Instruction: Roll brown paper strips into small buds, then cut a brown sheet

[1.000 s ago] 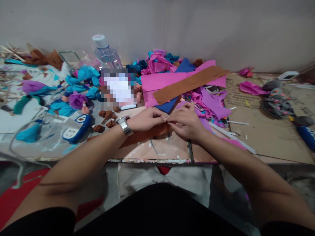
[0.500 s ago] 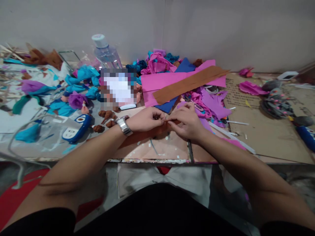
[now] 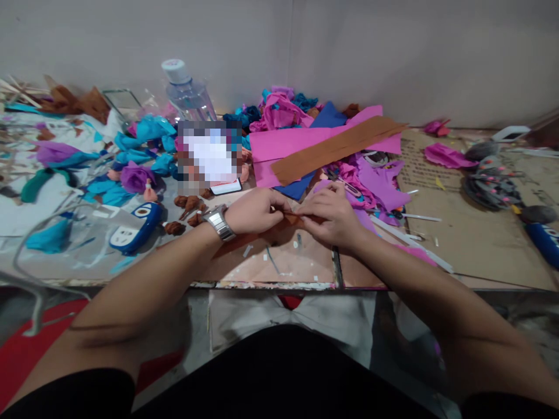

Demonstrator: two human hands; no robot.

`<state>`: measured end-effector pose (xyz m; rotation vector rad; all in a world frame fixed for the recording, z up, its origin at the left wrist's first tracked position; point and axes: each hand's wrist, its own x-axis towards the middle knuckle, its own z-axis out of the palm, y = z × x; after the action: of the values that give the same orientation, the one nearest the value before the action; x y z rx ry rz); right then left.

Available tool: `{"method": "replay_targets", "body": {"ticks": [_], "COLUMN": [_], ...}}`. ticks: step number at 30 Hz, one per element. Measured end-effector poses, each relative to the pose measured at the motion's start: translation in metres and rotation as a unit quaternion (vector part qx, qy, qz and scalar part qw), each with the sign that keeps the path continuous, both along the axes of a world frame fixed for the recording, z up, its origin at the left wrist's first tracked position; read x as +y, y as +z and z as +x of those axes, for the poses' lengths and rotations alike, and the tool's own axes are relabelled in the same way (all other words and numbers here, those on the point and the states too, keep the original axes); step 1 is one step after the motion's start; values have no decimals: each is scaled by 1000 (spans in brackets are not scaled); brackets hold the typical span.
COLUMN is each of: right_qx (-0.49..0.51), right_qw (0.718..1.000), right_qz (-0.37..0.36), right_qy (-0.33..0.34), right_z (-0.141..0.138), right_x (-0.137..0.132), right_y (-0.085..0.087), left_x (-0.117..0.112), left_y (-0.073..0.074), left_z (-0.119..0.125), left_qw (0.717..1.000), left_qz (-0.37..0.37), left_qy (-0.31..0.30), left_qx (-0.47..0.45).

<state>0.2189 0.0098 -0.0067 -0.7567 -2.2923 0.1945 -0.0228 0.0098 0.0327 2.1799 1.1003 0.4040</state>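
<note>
At the pale-pink, scrap-littered counter [image 3: 301, 270], your bare left hand [image 3: 253, 214] and bare right hand [image 3: 332, 215] pinch a brown, crepe-like paper strip [image 3: 293, 218], which spans the small gap between them; uneven pulling or hard twisting could tear it.

Beyond the left hand [image 3: 253, 212] stands a capped bottle [image 3: 191, 98]; a blue-and-white socket [image 3: 136, 227] lies to that hand's left, cardboard [image 3: 441, 233] to the right hand's [image 3: 329, 214] right.

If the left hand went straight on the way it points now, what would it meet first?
Probably the right hand, just across the brown strip showing in the gap; exact depth is hard to judge.
</note>
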Motion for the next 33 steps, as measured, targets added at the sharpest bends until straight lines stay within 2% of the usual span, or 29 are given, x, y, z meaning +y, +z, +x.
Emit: {"method": "replay_targets", "body": {"ticks": [4, 10, 16, 22, 27, 33], "right_qx": [-1, 10, 1, -13, -14, -17], "right_qw": [1000, 1000, 1000, 999, 999, 1000], "right_qz": [-12, -10, 3, 12, 10, -11], "right_qy": [-10, 11, 31, 45, 44, 22], "right_z": [-1, 0, 1, 0, 0, 0], "right_x": [-1, -1, 0, -1, -1, -2], "right_y": [2, 2, 1, 4, 4, 7], "left_x": [-2, -2, 0, 1, 0, 0], "left_y": [3, 0, -3, -1, 0, -5], "left_z": [0, 3, 2, 1, 4, 5], "left_qw": [1000, 998, 998, 993, 994, 995], "left_qz": [3, 14, -14, -90, -71, -67], "left_qy": [-10, -68, -59, -51, -54, -37], "left_qx": [8, -3, -24, -51, -66, -68]}}
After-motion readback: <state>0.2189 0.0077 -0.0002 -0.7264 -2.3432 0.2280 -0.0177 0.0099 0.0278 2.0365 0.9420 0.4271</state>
